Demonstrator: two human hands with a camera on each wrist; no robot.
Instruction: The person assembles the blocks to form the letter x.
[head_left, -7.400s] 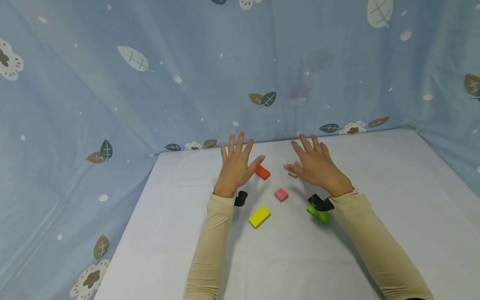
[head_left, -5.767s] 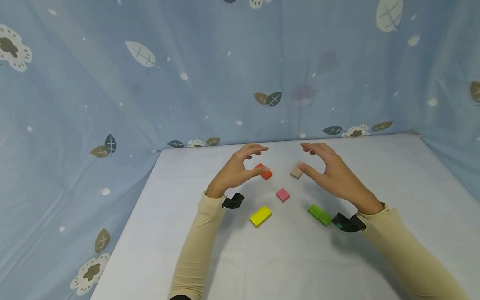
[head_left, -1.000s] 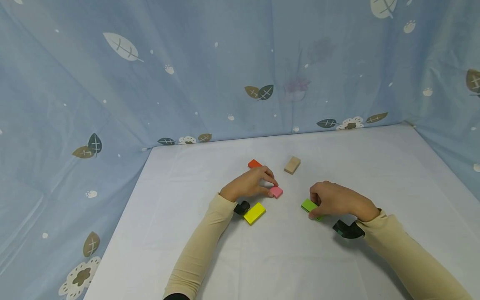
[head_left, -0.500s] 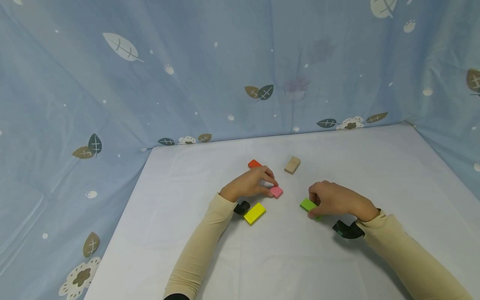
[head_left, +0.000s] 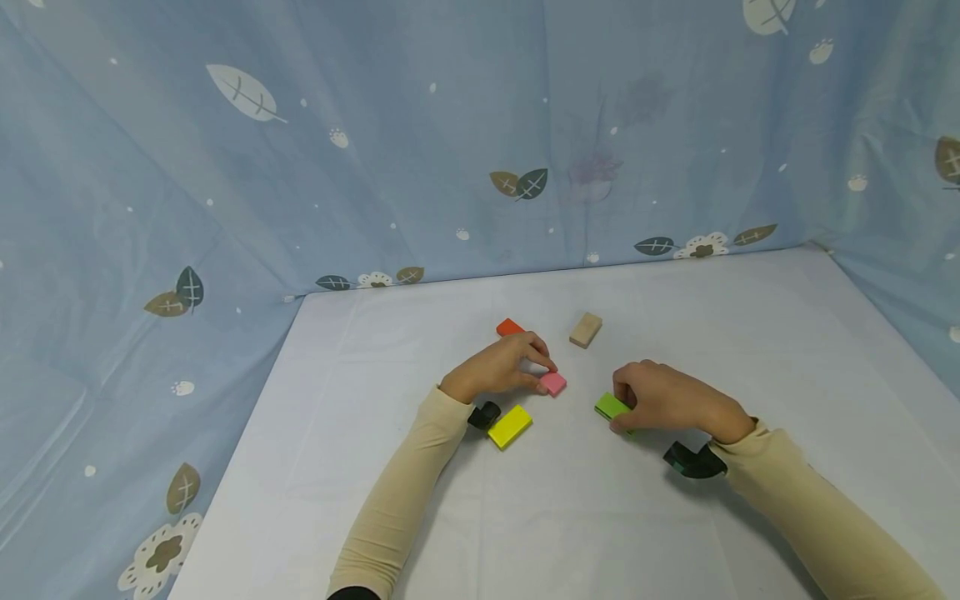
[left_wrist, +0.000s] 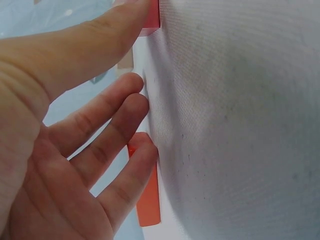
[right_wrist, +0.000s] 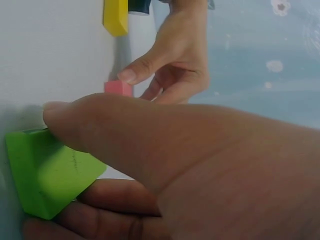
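Note:
In the head view, my left hand (head_left: 498, 367) pinches a small pink block (head_left: 553, 383) between thumb and fingers; the block rests on the white table. Its remaining fingers lie beside an orange-red block (left_wrist: 148, 200) in the left wrist view, the little finger overlapping it. My right hand (head_left: 671, 402) grips a green block (head_left: 612, 406) by its sides, thumb on the near side and fingers on the far side. That block sits low at the table surface in the right wrist view (right_wrist: 50, 172), and part of it is hidden by the hand.
A yellow block (head_left: 511, 427) lies by my left wrist, near the black wrist camera (head_left: 484, 415). Farther back is a plain wooden block (head_left: 585, 330). Behind the white table (head_left: 420, 333) hangs a blue patterned cloth (head_left: 375, 150).
Both hands came down from above the table, the left to the pink block and the right to the green one. Over the last second the right hand slid the green block slightly left.

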